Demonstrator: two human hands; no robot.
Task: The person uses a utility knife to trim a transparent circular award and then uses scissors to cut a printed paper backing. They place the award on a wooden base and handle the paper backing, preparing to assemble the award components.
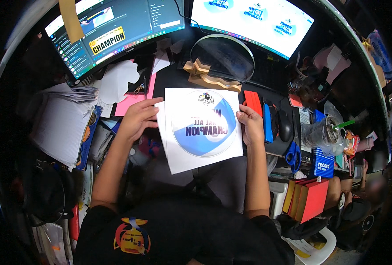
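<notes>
A white printed sheet (172, 164) is held up in front of my chest, slightly tilted. It bears a round blue-and-white design with mirrored dark lettering; another white sheet edge shows behind it on the left. My left hand (138, 117) grips the sheet's left edge, its fingertips partly hidden behind the paper. My right hand (251, 125) pinches the right edge, thumb in front. Just beyond the sheet stands a clear round plaque (224, 55) in a wooden base (222, 83) with a wavy front and a star at its left end.
Two lit monitors (129, 33) stand at the back. Stacked papers (57, 128) lie on the left. To the right are a black mouse (285, 125), blue-handled scissors (293, 157), a plastic cup (331, 130) with a green straw, and a blue record book (323, 162). Another person sits far right.
</notes>
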